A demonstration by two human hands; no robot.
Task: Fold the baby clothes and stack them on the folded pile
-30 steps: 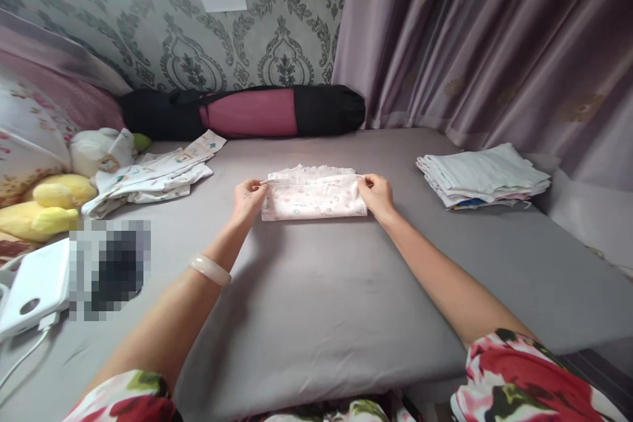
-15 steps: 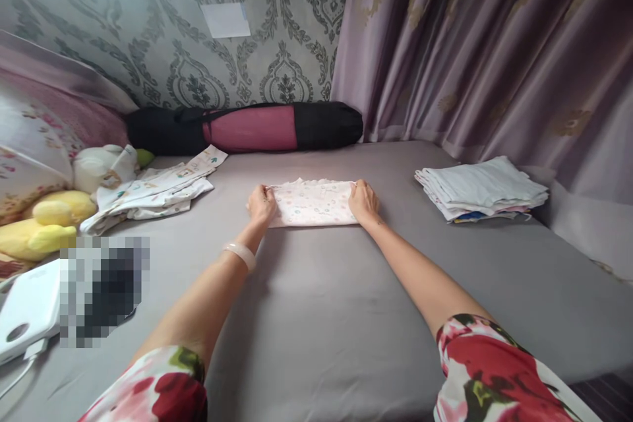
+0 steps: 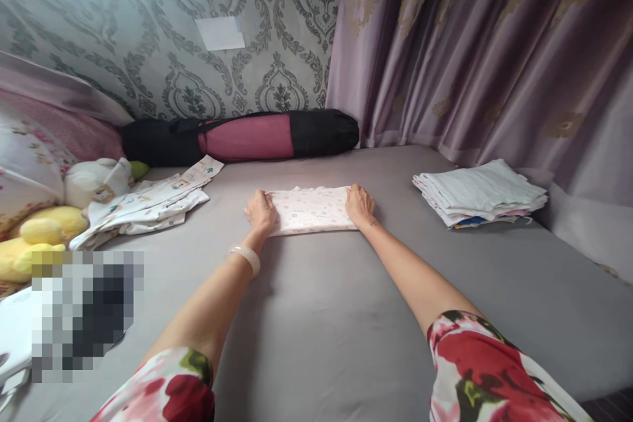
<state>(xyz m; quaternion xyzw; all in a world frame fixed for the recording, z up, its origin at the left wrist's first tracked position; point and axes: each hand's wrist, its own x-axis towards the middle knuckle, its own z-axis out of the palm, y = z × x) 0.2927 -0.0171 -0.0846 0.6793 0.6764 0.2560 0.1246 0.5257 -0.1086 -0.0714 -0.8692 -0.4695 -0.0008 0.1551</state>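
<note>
A pale pink garment with a small print point(image 3: 311, 211) lies folded into a wide rectangle on the grey bed sheet point(image 3: 316, 316). Its far edge looks frilled. My left hand point(image 3: 260, 211) is closed on the left end of this folded garment, fingers curled around its edge. At the opposite end, my right hand point(image 3: 361, 205) grips the cloth the same way, knuckles up. The fingertips of both hands are hidden by the cloth and the hands themselves. Both arms reach straight forward, and a pale bangle point(image 3: 246, 260) circles the left wrist.
On the right sits a stack of folded white clothes point(image 3: 482, 191). Loose printed clothes point(image 3: 143, 208) lie at the left, beside plush toys point(image 3: 42, 234). A black and maroon long bag point(image 3: 242, 137) lies along the wall. A white device point(image 3: 17, 330) rests at the near left.
The view has shifted slightly, so everything sits a little lower and further left. Both hands keep their hold on the folded garment, which looks much the same.
</note>
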